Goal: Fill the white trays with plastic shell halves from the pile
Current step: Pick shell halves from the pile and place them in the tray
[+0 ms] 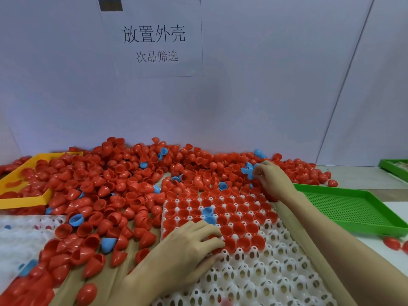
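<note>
Both hands working: left at the tray, right in the pile.

Pile [123, 180] of red shells, a few blue mixed in, spans the far table from the left edge to right of centre; white tray [260, 270] sits near centre-right, its far rows filled with red shells plus two blue [208, 214], near rows unfilled; green tray [344, 208] on the right, just beside the right forearm; yellow tray [24, 195] far left, partly buried in shells; second white tray [19, 235] near left, partly covered by shells; paper sign [152, 38] on the far wall; left hand [189, 246] rests on the white tray's left side, fingers curled around a red shell [217, 245] at a cell; right hand [272, 177] at the pile's far right, fingertips pinching blue shells [248, 170].
</note>
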`<act>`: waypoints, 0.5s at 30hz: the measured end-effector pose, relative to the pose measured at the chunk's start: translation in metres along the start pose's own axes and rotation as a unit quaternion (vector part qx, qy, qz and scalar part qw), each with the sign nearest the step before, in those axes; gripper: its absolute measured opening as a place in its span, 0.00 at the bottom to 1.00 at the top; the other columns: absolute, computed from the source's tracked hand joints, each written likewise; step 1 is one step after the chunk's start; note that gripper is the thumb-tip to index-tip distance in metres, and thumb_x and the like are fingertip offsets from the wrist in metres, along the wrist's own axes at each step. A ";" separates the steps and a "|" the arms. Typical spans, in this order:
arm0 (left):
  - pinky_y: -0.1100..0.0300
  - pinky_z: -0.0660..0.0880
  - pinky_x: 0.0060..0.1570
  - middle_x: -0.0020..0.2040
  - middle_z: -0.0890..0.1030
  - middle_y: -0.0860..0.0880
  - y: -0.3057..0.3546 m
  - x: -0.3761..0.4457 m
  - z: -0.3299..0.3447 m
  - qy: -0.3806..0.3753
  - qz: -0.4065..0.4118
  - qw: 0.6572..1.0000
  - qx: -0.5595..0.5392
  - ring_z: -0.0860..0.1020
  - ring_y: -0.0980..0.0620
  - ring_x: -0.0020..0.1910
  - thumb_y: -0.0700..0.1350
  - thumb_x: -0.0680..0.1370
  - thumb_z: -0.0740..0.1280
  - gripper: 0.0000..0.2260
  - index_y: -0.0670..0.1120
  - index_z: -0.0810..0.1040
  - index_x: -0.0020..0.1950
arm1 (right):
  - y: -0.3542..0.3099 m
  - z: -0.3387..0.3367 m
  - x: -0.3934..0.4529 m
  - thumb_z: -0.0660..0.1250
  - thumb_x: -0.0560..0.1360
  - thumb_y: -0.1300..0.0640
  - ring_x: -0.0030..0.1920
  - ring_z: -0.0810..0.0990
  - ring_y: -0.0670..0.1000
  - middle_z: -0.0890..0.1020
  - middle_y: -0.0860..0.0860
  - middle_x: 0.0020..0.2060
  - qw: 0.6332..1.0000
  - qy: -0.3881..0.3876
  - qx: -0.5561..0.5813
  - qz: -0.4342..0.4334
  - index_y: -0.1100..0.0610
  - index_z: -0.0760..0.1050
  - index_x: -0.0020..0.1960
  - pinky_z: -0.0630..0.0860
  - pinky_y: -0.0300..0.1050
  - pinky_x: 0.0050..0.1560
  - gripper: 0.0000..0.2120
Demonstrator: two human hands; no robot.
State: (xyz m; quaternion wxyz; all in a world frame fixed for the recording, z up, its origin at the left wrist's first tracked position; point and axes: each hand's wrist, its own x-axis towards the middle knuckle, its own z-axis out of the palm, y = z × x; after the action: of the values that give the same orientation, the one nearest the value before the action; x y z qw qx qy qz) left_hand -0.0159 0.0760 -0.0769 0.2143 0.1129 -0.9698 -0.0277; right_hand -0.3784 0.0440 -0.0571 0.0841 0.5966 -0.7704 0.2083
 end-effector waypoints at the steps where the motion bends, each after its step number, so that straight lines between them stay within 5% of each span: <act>1: 0.60 0.78 0.60 0.63 0.79 0.59 0.000 0.000 0.000 0.002 0.000 1.000 0.000 0.77 0.60 0.61 0.56 0.86 0.61 0.14 0.54 0.81 0.65 | -0.001 -0.004 0.000 0.69 0.81 0.64 0.53 0.81 0.57 0.81 0.55 0.53 0.999 0.017 0.036 0.015 0.60 0.83 0.52 0.79 0.57 0.55 0.04; 5: 0.62 0.76 0.62 0.62 0.80 0.60 0.000 0.002 -0.003 0.035 -0.019 0.999 -0.026 0.76 0.62 0.63 0.55 0.86 0.62 0.13 0.53 0.82 0.64 | -0.022 -0.026 -0.015 0.72 0.80 0.60 0.51 0.84 0.51 0.85 0.50 0.51 0.982 0.032 0.185 0.039 0.56 0.82 0.52 0.81 0.49 0.57 0.01; 9: 0.60 0.76 0.60 0.59 0.80 0.61 0.001 0.005 -0.008 0.110 -0.080 0.990 -0.043 0.78 0.62 0.59 0.54 0.85 0.64 0.12 0.52 0.83 0.62 | -0.060 -0.045 -0.063 0.72 0.80 0.58 0.50 0.83 0.41 0.84 0.41 0.47 0.972 -0.024 0.234 -0.025 0.50 0.82 0.50 0.81 0.41 0.55 0.04; 12: 0.62 0.74 0.65 0.62 0.78 0.62 0.002 0.006 -0.010 0.143 -0.137 0.979 -0.049 0.77 0.63 0.62 0.52 0.84 0.66 0.15 0.54 0.77 0.70 | -0.088 -0.058 -0.102 0.72 0.80 0.60 0.52 0.83 0.39 0.85 0.40 0.48 0.962 -0.083 0.250 -0.074 0.51 0.83 0.53 0.82 0.40 0.55 0.05; 15: 0.68 0.73 0.64 0.69 0.72 0.66 0.002 0.004 -0.011 0.138 -0.191 0.968 -0.088 0.72 0.67 0.68 0.58 0.83 0.66 0.23 0.59 0.67 0.78 | -0.106 -0.068 -0.128 0.75 0.78 0.61 0.51 0.79 0.28 0.84 0.35 0.47 0.961 -0.068 0.222 -0.147 0.51 0.85 0.51 0.74 0.23 0.47 0.06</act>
State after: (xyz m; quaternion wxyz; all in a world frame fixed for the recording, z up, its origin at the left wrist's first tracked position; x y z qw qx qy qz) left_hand -0.0152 0.0773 -0.0651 0.3458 0.2790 -0.8852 -0.1379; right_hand -0.2504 0.1649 -0.0209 -0.0734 0.7197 -0.6124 0.3188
